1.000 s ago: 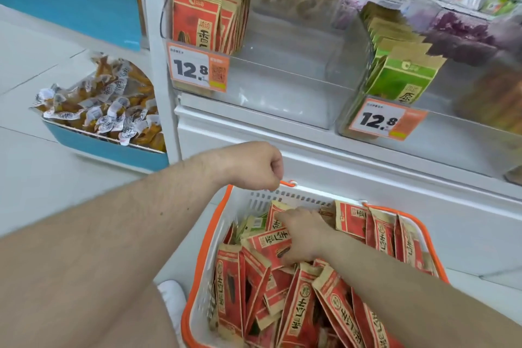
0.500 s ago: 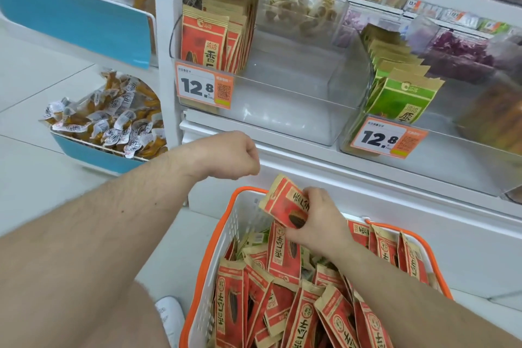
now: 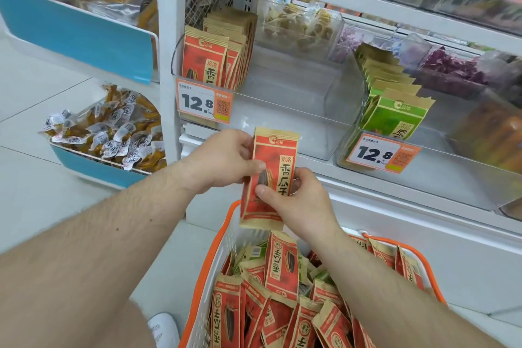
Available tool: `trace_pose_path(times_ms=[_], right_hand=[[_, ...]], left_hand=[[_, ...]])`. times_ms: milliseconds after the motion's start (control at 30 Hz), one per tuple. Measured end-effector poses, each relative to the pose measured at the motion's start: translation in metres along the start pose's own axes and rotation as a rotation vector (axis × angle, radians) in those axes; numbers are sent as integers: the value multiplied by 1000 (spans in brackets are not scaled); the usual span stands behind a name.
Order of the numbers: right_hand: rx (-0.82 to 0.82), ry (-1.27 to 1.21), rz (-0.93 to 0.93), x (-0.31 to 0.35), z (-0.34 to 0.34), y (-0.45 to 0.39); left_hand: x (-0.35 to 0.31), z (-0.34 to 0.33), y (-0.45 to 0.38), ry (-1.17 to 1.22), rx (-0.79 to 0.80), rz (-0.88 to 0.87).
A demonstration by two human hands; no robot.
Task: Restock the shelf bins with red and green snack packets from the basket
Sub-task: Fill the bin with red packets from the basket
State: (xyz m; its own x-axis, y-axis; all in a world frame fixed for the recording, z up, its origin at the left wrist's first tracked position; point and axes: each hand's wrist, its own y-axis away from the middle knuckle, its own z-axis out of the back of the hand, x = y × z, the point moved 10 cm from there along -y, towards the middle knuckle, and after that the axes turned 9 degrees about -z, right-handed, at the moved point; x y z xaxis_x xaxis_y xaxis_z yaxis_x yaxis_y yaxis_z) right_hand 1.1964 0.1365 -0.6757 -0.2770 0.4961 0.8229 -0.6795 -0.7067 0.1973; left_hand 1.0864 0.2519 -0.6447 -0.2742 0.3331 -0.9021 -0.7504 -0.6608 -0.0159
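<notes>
Both forearms reach forward, left hand (image 3: 223, 161) and right hand (image 3: 293, 200) meeting close together at chest height, fingers (image 3: 261, 169) curled and thumbs pinching.

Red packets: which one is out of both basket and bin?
The red packet held upright by both the left hand and right hand, above the orange basket; the others sit inside.

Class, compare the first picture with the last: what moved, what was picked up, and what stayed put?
The right hand lifted one red paper snack packet up out of the orange plastic basket. The left hand, earlier an empty fist, now also grips it. The shelf's red and green packets stayed put.
</notes>
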Motion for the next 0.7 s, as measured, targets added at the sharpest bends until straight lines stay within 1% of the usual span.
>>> trace_pose_path(times_ms=[100, 233, 367, 467, 500, 533, 600, 633, 700], right_hand=[[75, -116, 0, 9, 2, -4], [123, -208, 36, 29, 6, -6], [245, -323, 79, 50, -3, -5], [229, -298, 148, 67, -3, -8], [202, -280, 178, 76, 0, -10], [166, -271, 216, 86, 5, -12], [79, -298, 308, 113, 21, -15], [35, -314, 363, 129, 30, -16], [-33, -312, 466, 160, 42, -20]], left_hand=[[-7, 24, -1, 81, -105, -49], [-19, 41, 1, 198, -152, -119], [-31, 52, 4, 259, -202, -200], [-34, 66, 6, 247, -262, -228], [-34, 76, 8, 241, -328, -238], [-34, 91, 12, 231, -434, -249], [-29, 125, 23, 239, -702, -237], [-22, 138, 30, 280, -823, -202], [-4, 153, 38, 398, -976, -100]])
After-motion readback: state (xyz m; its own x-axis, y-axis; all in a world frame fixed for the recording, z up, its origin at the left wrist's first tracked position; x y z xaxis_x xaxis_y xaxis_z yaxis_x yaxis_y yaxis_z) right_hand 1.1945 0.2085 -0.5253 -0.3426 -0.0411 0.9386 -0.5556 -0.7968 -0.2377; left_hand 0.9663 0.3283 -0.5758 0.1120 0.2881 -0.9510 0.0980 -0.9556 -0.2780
